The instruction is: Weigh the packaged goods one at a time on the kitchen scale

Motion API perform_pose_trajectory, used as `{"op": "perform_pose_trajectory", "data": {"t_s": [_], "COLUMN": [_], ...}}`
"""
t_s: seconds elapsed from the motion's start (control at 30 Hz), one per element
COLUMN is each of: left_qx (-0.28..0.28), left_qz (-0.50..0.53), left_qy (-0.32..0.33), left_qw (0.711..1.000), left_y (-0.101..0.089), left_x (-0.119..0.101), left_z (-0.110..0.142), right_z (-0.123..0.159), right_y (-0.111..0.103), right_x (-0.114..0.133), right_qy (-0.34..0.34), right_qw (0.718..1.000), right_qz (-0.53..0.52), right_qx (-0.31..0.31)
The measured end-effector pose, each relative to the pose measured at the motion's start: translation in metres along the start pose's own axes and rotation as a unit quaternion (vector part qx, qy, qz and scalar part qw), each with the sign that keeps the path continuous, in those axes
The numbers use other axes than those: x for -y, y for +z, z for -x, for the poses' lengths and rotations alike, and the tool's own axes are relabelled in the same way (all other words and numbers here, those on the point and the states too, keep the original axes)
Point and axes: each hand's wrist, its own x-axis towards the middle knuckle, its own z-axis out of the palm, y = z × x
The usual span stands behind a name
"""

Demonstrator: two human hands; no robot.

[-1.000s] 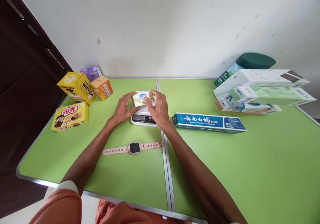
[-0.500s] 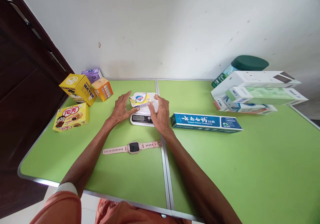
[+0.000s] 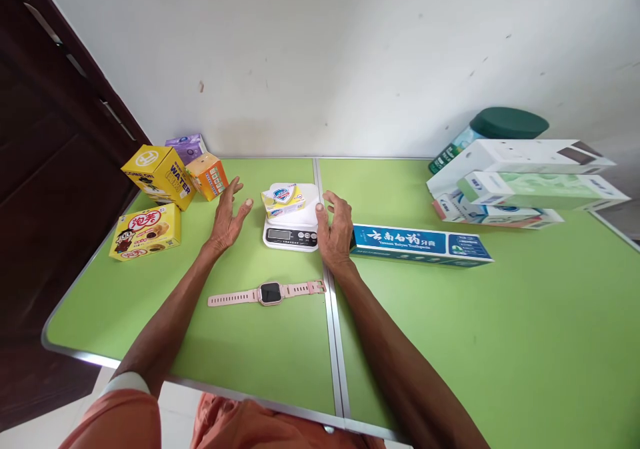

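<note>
A: From the head view, where do we find the soap box (image 3: 285, 199)?

B: We see it lying flat on the scale (image 3: 306, 218), towards the back left of its platform. Its long axis runs mostly left to right, with the right end slightly farther from us.

A: Which hand is nearer?

B: It lies between our two hands, right of the left hand (image 3: 227, 225) and left of the right hand (image 3: 336, 232), apart from both. The left thumb looks a little closer, but we judge that narrowly.

A: And how do we hold them?

B: Our left palm turns inward, fingers spread forward near the orange box (image 3: 207, 177), thumb well out, with nothing in its grasp. Our right hand faces it, fingers loosely bent, thumb raised, also gripping nothing. Its thumb comes up to the scale's right edge; we cannot tell whether they touch.

A: What else is close on the worktop (image 3: 270, 349)?

B: The toothpaste box (image 3: 420, 243), just right of our right hand, and the watch (image 3: 271, 292), stretched out on our side of the scale.
</note>
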Motion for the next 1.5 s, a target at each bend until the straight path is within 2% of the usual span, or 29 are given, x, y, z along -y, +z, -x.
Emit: {"op": "perform_pose_trajectory", "data": {"t_s": [0.47, 0.67, 0.83, 1.07, 1.27, 1.37, 1.5], "left_qx": [0.009, 0.019, 0.036, 0.087, 0.138, 0.144, 0.151], "left_qz": [0.016, -0.013, -0.053, -0.121, -0.186, -0.203, -0.223], "left_qy": [-0.003, 0.015, 0.041, 0.076, 0.059, 0.042, 0.019], "left_qw": [1.0, 1.0, 0.997, 0.986, 0.971, 0.968, 0.963], "left_y": [0.007, 0.009, 0.019, 0.036, 0.051, 0.053, 0.049], "left_x": [0.002, -0.001, -0.01, -0.028, -0.041, -0.046, -0.048], "left_z": [0.003, 0.004, 0.003, -0.006, -0.014, -0.016, -0.016], "right_z": [0.001, 0.001, 0.002, 0.0, 0.001, -0.002, -0.009], "right_y": [0.0, 0.0, 0.0, -0.004, -0.01, 0.0, 0.029], "right_x": [-0.008, -0.008, -0.006, -0.005, -0.007, -0.002, 0.006], "right_qy": [-0.008, -0.005, -0.004, 0.019, 0.001, -0.037, -0.07], "right_qw": [1.0, 1.0, 1.0, 1.0, 0.999, 0.996, 0.989], "right_qz": [0.008, 0.014, 0.004, 0.01, 0.021, 0.033, 0.066], "right_qx": [-0.003, 0.001, -0.002, 0.007, 0.027, 0.071, 0.115]}}
